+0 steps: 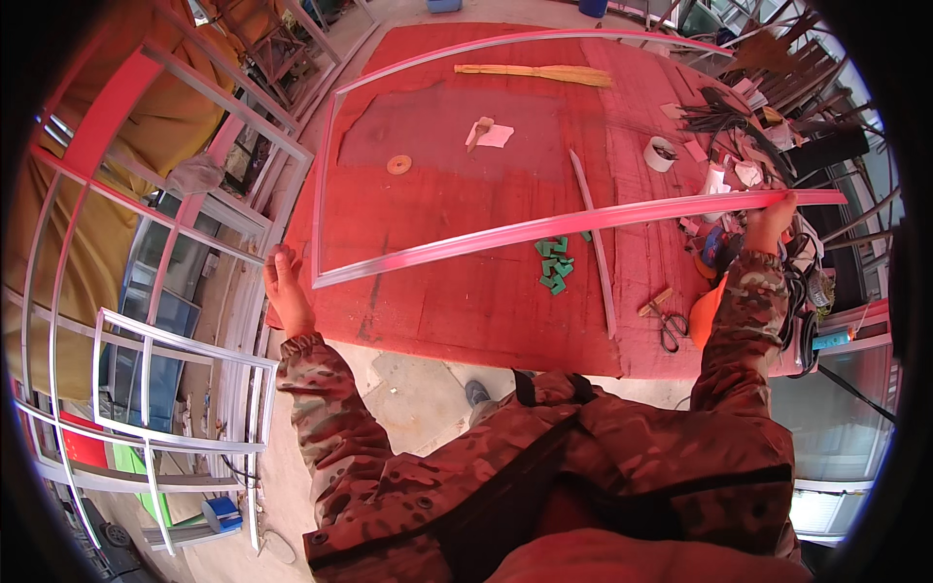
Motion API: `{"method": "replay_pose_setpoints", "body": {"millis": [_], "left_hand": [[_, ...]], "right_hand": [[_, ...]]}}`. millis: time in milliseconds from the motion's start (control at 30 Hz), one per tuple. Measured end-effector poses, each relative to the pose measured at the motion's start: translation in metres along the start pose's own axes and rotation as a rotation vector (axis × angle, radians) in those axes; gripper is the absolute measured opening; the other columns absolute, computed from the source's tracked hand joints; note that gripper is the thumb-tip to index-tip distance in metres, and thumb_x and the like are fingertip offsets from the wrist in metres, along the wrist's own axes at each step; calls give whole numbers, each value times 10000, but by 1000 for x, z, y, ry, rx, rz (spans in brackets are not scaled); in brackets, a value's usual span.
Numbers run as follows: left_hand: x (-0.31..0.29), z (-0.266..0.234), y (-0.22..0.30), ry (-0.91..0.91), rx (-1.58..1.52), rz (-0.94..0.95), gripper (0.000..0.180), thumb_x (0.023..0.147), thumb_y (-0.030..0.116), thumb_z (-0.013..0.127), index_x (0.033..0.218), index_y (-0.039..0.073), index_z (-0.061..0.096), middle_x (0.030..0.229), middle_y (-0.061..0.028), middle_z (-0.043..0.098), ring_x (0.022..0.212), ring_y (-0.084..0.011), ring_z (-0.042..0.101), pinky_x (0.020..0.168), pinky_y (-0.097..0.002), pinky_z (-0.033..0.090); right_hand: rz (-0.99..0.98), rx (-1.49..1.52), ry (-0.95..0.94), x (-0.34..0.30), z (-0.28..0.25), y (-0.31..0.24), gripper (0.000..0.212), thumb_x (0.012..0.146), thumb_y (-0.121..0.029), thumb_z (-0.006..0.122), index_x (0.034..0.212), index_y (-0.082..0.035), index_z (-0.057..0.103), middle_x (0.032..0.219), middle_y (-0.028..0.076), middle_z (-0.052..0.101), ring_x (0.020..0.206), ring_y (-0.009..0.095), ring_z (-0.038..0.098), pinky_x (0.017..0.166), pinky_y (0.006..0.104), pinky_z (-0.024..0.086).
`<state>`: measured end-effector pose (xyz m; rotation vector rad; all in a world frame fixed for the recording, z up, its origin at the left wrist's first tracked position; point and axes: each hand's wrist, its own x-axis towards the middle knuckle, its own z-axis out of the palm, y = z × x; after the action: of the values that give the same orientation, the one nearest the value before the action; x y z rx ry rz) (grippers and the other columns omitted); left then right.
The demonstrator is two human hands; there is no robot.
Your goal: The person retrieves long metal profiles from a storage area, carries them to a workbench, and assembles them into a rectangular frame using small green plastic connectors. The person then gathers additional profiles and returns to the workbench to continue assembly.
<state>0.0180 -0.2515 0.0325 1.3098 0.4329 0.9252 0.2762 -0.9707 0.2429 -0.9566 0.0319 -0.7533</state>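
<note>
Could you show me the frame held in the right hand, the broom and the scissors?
Frame (544, 230): head view, on its near bar.
Broom (533, 73): head view, about midway along its length.
Scissors (664, 317): head view, near the pivot.

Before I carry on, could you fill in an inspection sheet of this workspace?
Surface: red cloth-covered table, with a duller patch.
Job's things: three-sided pale metal frame, spanning the table.
Clutter: yellow straw broom, tan ring-shaped disc, small green angular pieces, black-handled scissors; more piled at right.
Grips: left grip, bare, loosely open beside the frame's near-left corner; right grip closed on its near rail, toward the right end.
Cables: thin black strands at far right, possibly cables.
Surroundings: pale metal lattice frames and mustard-coloured cloth at left.
</note>
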Motion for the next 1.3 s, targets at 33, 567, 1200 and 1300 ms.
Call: {"method": "replay_pose_setpoints", "body": {"millis": [33, 567, 1200, 1300], "left_hand": [[-3, 31, 16, -179, -219, -5, 437, 974, 330, 483, 1213, -36, 494, 1177, -146, 556, 1088, -245, 563, 911, -364, 460], [-218, 276, 75, -725, -906, -1093, 306, 985, 280, 461, 1153, 25, 453, 1157, -144, 551, 1131, -285, 524, 973, -428, 438], [-270, 288, 48, -187, -883, -1092, 141, 955, 232, 470, 901, 107, 503, 734, 5, 465, 688, -143, 464, 690, -306, 448], [-281, 294, 37, -70, -886, -1107, 164, 960, 256, 461, 905, 107, 504, 734, 7, 463, 660, -124, 456, 640, -286, 444]], "right_hand": [[-45, 1, 41, -28, 10, 17, 318, 963, -343, 351, 928, -63, 496, 845, 60, 557, 762, 210, 572, 718, 399, 529], [162, -423, -380, -420, 132, 243, 359, 945, -216, 525, 1244, -40, 435, 1233, 104, 458, 1103, 307, 533, 860, 504, 518], [998, -1196, -801, -230, -182, 229, 195, 776, -101, 505, 938, -2, 553, 695, 106, 553, 452, 223, 525, 411, 360, 417], [1122, -642, -733, -251, -152, 209, 162, 848, -131, 486, 931, -3, 541, 648, 47, 512, 417, 161, 502, 359, 334, 384]]}}
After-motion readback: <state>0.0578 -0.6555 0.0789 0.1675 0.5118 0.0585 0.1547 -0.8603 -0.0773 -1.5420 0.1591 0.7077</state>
